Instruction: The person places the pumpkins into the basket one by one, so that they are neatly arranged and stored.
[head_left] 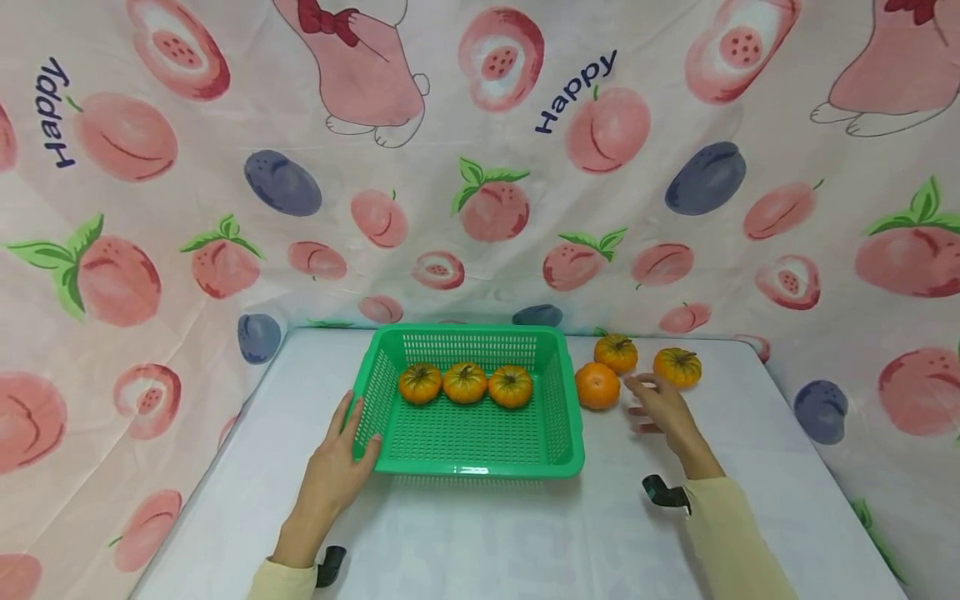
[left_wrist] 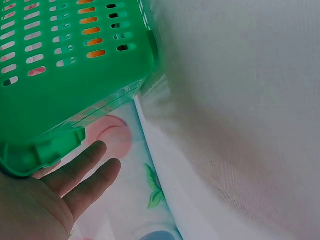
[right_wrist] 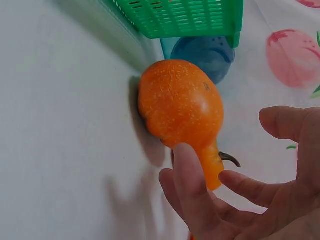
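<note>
Three small ribbed pumpkins (head_left: pixel 465 383) sit in a row inside a green plastic basket (head_left: pixel 480 471). My left hand (head_left: pixel 333 467) rests at the basket's left side, its fingers extended along the rim; in the left wrist view they reach past the rim's corner. To the right of the basket, my right hand (head_left: pixel 667 412) hovers with spread fingers and holds nothing. Nearest to it are a round orange fruit with pale specks (right_wrist: pixel 180 100), a pumpkin behind that (head_left: pixel 616 353) and another pumpkin (head_left: pixel 677 367) farther right. In the right wrist view a dark stem shows behind the orange fruit.
All this stands on a table covered in white cloth (head_left: pixel 480 542). A fruit-printed curtain (head_left: pixel 480 167) hangs close behind the table and along its sides. Each sleeve has a small black device (head_left: pixel 665 492) at the cuff.
</note>
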